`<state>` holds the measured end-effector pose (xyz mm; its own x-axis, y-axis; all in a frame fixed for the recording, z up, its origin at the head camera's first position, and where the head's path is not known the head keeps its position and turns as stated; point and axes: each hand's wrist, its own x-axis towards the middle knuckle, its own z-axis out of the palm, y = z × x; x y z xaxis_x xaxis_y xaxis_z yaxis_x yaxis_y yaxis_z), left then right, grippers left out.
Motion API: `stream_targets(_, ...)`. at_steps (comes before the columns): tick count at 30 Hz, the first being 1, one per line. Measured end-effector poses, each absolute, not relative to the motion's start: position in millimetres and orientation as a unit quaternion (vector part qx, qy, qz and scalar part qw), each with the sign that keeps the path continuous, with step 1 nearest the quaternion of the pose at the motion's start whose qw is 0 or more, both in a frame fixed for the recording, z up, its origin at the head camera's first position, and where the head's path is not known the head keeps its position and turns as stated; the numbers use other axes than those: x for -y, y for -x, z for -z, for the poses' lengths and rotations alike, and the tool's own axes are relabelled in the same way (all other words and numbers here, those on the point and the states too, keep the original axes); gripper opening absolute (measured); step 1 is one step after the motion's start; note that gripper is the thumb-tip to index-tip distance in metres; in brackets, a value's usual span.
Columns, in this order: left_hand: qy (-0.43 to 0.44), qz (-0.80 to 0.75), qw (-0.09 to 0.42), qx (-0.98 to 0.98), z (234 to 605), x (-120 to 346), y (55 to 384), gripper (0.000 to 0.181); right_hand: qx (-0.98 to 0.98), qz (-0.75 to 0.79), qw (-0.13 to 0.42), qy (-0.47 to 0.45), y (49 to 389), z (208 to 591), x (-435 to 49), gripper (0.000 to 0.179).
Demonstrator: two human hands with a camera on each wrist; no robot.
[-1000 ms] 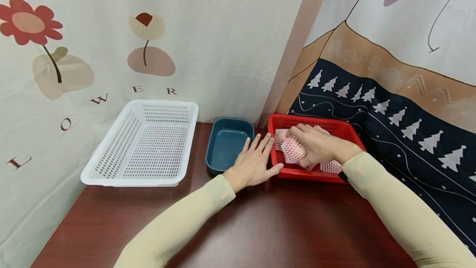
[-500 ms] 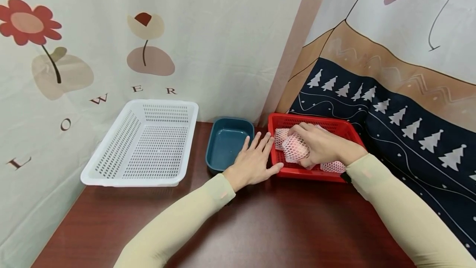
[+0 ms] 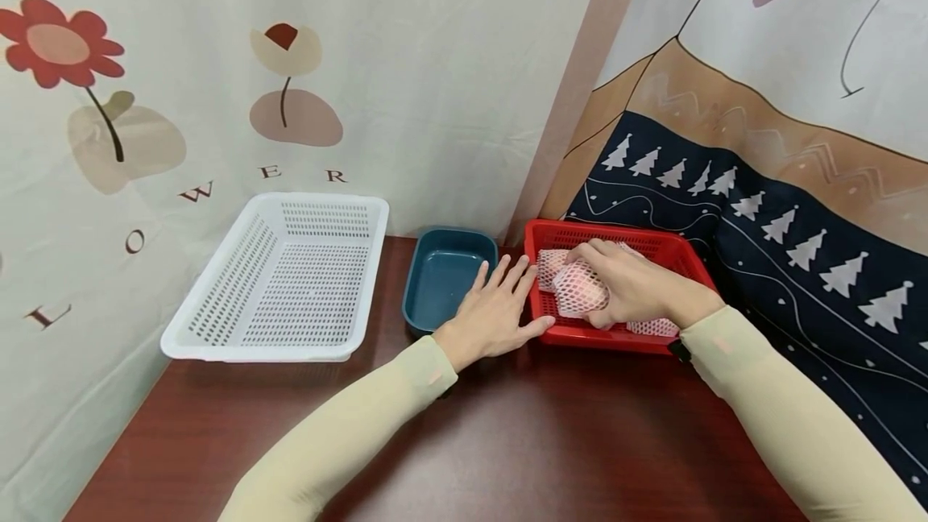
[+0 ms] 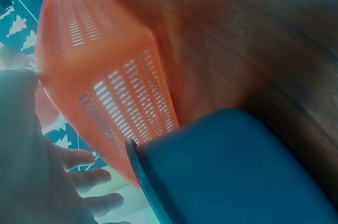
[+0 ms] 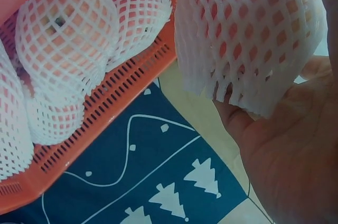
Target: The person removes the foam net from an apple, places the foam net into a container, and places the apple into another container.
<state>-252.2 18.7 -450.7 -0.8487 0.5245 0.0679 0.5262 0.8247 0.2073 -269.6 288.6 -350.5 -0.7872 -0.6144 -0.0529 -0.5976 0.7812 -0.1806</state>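
My right hand grips an apple in a white foam net over the red plastic basket. The right wrist view shows the held apple up close, thumb and fingers around its net. Several more netted apples lie in the basket behind it. My left hand is spread flat, palm down, with fingertips at the basket's left rim and over the right side of the blue rectangular tub. Nothing is held in it. From the left wrist, its fingers appear beside the tub's rim.
A white perforated basket stands left of the tub, with nothing in it. All three containers sit along the back of the dark red-brown table. Printed curtains hang right behind them.
My right hand has shifted slightly to the right with the netted apple in its grip. My left hand has kept its place.
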Motion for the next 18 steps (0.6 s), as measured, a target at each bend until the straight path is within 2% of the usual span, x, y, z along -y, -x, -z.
stream_targets(18,0.264,0.101,0.016,0.959,446.1,6.1,241.7,0.098,-0.935,0.111,0.034,0.336,259.8,358.5,-283.6,0.085)
